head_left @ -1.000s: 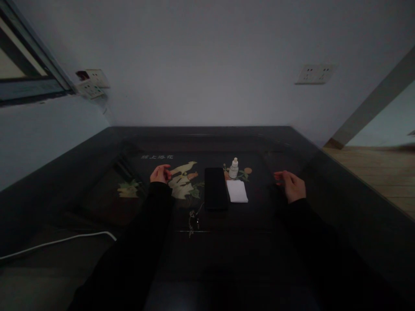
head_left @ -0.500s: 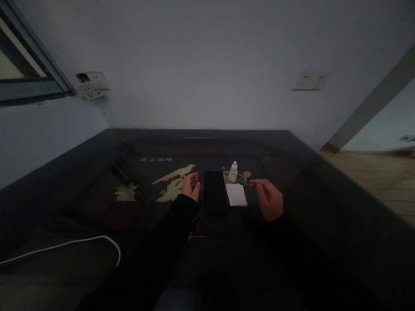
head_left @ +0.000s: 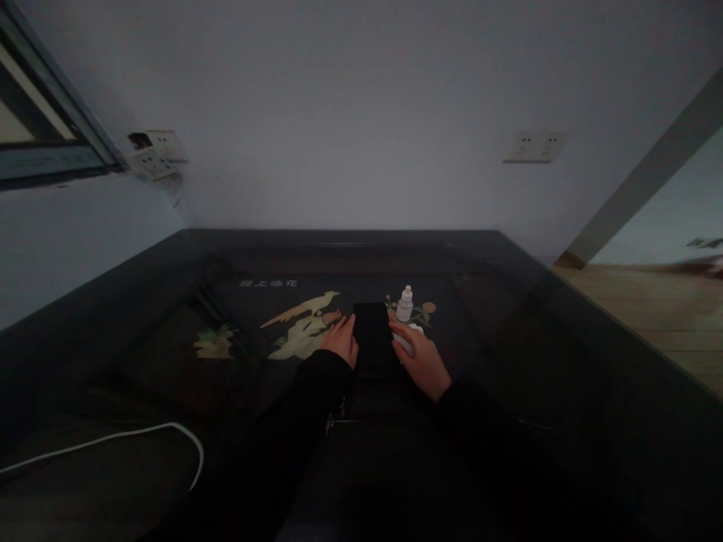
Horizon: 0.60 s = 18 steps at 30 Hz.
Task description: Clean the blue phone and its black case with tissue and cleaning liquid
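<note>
A black smartphone (head_left: 373, 339) lies on the dark tabletop in front of me, long side pointing away. My left hand (head_left: 342, 340) is at its left edge, fingers together against the side. From the right, my right hand (head_left: 421, 360) pinches the opposite edge, thumb and fingertips touching it. Beneath the right hand lies a small stack of white paper (head_left: 416, 328), mostly covered so that only bits of its far edge show. Just behind the paper stands a small white-capped dropper bottle (head_left: 405, 305), upright.
The glossy dark table (head_left: 497, 301) carries a printed bird and flower pattern. A white cable (head_left: 113, 436) curves across its near left part. Wall sockets (head_left: 534, 147) sit above the back edge at the right, and more sockets (head_left: 158, 158) are at the left by the window.
My right hand has moved left from beyond the paper to the phone's right edge, covering the paper. My left hand has come in against the phone's left side. The view has shifted slightly.
</note>
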Each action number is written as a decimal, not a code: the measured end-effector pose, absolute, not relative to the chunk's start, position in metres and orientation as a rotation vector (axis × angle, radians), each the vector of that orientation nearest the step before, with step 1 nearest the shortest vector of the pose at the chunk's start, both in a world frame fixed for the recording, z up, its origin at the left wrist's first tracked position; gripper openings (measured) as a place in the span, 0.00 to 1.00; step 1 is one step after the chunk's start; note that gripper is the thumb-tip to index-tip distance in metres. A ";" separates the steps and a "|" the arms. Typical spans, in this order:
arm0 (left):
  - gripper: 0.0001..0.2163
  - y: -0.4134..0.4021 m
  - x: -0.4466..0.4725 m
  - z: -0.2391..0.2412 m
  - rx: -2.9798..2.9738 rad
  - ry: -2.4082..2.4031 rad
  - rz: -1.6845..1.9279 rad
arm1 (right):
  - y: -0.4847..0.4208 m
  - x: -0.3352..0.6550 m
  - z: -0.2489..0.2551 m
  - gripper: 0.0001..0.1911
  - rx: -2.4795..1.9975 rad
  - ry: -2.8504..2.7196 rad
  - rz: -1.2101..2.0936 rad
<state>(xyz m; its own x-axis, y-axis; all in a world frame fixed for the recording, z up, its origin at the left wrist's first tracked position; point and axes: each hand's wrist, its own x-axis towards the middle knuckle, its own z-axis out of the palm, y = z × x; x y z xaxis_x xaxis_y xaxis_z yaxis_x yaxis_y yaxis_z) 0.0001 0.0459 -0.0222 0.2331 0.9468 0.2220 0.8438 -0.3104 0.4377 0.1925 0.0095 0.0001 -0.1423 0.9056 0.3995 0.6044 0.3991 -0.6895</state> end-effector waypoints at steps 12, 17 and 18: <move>0.25 0.045 -0.001 -0.021 2.352 1.726 0.438 | 0.011 0.198 -0.003 0.15 -1.275 -1.788 0.647; 0.25 0.045 0.000 -0.021 2.350 1.726 0.420 | 0.011 0.198 -0.001 0.14 -1.276 -1.773 0.691; 0.25 0.045 0.000 -0.020 2.346 1.730 0.420 | 0.010 0.197 -0.001 0.14 -1.277 -1.772 0.693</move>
